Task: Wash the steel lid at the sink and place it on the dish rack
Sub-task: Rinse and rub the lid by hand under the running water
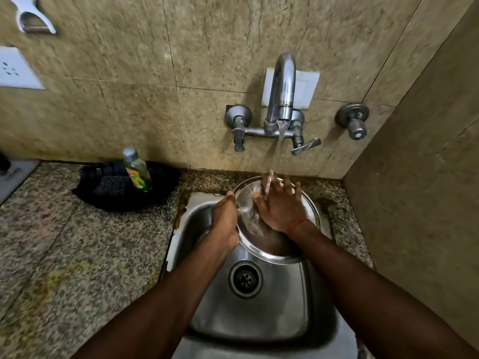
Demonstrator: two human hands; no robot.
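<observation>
Wall (103, 73): beige stone tiles behind & to the right of the sink.
Counter (64, 255): speckled granite, left of the basin.
Sink (248, 320): steel basin w/ round drain (245, 279) near its middle.
Lid (315, 216): steel, round, held tilted over the back of the basin, under the running water; not on any rack.
Tray (160, 193): black, on the counter against the wall; dark scrub pad (111, 186) lay in it.
Tap (282, 94): chrome, wall-mounted, curved spout; water stream (276, 156) fell onto the lid & fingers.
Left hand (226, 218): closed round the lid's left rim, thumb on top.
Right hand (280, 206): fingers spread, palm flat against the lid's face, in the stream; red thread (296, 225) at the wrist.
Bottle (136, 171): clear soap bottle, yellow-green label, upright in the tray beside the pad.
</observation>
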